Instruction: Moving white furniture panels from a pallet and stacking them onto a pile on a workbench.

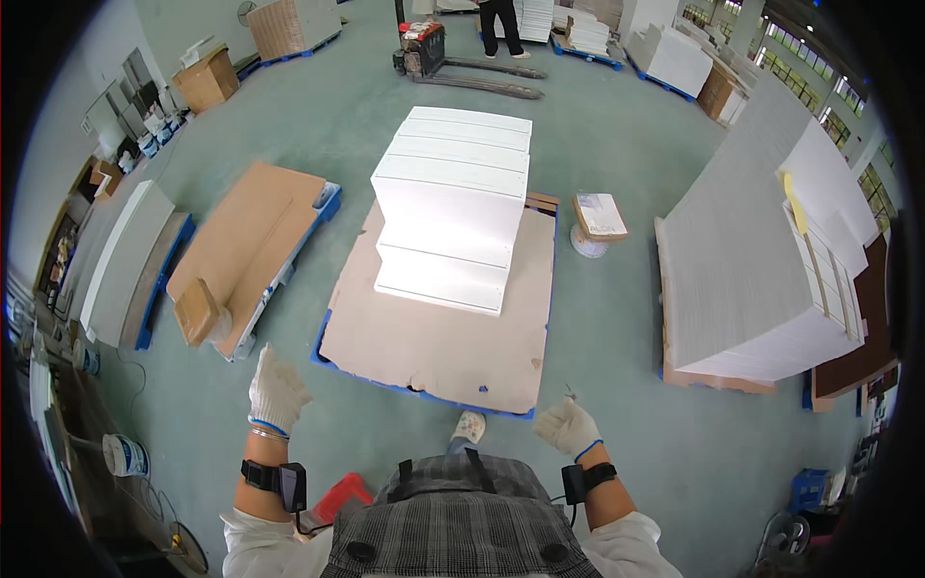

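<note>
My left hand (pixel 277 393), in a white knit glove, hangs over the floor to the left of the pallet, fingers stretched out and holding nothing I can see. My right hand (pixel 568 427), gloved the same, is closed near the pallet's front right corner. A small thin dark thing (pixel 570 392) pokes up from its fingers, too small to name. Ahead of me a stepped stack of white panels (pixel 448 207) stands on a cardboard-covered blue pallet (pixel 438 361). Neither hand touches the stack.
A white bucket with a small box (pixel 600 217) on top stands right of the pallet. Tall white panel stacks (pixel 752 250) rise farther right. At left lies another pallet with brown cardboard (pixel 246 246). A pallet truck (pixel 424 53) and a person (pixel 501 24) are at the back.
</note>
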Action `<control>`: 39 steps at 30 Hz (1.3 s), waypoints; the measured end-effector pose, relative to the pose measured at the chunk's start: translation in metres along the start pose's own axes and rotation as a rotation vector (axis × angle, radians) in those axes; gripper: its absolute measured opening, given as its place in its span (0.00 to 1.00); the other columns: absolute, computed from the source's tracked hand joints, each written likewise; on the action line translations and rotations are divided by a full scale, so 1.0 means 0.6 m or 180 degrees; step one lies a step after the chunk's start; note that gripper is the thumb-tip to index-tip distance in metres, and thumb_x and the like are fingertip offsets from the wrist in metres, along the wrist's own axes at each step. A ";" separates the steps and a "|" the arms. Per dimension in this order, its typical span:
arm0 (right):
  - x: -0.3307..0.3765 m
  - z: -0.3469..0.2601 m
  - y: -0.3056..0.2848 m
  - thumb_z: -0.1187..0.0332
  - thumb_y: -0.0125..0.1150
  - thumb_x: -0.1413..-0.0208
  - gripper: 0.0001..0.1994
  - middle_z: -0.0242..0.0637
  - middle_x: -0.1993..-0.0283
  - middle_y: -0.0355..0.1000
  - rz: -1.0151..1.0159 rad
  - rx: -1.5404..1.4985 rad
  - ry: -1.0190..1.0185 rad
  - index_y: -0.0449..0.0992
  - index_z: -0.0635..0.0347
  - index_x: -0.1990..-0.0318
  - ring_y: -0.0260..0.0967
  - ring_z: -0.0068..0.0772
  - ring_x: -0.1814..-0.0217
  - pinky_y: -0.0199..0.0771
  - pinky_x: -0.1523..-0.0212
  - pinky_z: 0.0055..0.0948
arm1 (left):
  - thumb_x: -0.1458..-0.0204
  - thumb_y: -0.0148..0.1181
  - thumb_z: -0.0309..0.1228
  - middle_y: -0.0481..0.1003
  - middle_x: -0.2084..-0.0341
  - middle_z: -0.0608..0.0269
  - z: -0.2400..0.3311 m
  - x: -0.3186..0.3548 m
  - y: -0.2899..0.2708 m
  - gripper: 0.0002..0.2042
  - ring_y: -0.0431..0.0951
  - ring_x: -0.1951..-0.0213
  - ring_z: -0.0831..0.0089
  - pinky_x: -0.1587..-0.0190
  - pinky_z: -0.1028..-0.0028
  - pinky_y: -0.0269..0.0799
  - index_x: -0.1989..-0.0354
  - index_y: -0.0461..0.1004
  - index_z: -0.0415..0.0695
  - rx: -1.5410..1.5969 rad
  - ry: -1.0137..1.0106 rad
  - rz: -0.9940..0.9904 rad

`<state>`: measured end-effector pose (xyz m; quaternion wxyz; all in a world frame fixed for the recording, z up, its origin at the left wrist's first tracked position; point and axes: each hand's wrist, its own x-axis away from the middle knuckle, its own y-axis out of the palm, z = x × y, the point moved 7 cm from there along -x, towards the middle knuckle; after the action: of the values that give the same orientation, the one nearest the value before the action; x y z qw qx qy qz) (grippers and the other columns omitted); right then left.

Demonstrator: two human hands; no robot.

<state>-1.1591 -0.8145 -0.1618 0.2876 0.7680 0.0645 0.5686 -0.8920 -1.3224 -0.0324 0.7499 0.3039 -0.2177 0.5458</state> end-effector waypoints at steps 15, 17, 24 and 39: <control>-0.346 -0.465 0.178 0.55 0.56 0.35 0.15 0.35 0.67 0.72 0.1048 0.1700 -0.1446 0.73 0.58 0.61 0.73 0.36 0.66 0.77 0.62 0.39 | 0.42 0.53 0.55 0.65 0.70 0.61 0.097 -0.584 0.182 0.21 0.70 0.67 0.62 0.65 0.59 0.65 0.63 0.68 0.46 -0.2422 -0.0119 0.0240; -0.429 -0.471 0.184 0.55 0.57 0.36 0.16 0.37 0.64 0.73 0.1175 0.1722 -0.1549 0.74 0.60 0.58 0.73 0.35 0.64 0.76 0.63 0.37 | 0.46 0.58 0.55 0.69 0.56 0.56 0.051 -0.709 0.226 0.29 0.72 0.55 0.60 0.53 0.63 0.66 0.52 0.69 0.39 -0.2376 -0.0047 0.0326; -0.900 -0.278 0.070 0.50 0.60 0.39 0.28 0.44 0.50 0.70 0.1555 0.1790 -0.0907 0.69 0.63 0.40 0.69 0.37 0.51 0.72 0.47 0.39 | 0.50 0.60 0.58 0.70 0.40 0.47 -0.206 -1.056 0.247 0.42 0.72 0.42 0.58 0.41 0.64 0.67 0.37 0.66 0.31 -0.3647 -0.0424 0.0309; -1.165 -0.219 0.078 0.35 0.51 0.45 0.41 0.57 0.43 0.73 0.2663 0.4139 -0.1022 0.71 0.68 0.40 0.71 0.54 0.40 0.70 0.42 0.43 | 0.47 0.60 0.58 0.73 0.52 0.60 -0.464 -1.412 0.274 0.33 0.72 0.50 0.63 0.47 0.58 0.68 0.37 0.69 0.51 -0.3593 -0.0380 -0.0355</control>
<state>-1.5305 -1.1027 -0.6979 -0.4511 0.8152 0.0475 0.3600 -1.3119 -1.6744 -0.7549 0.8101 -0.1025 -0.5012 0.2864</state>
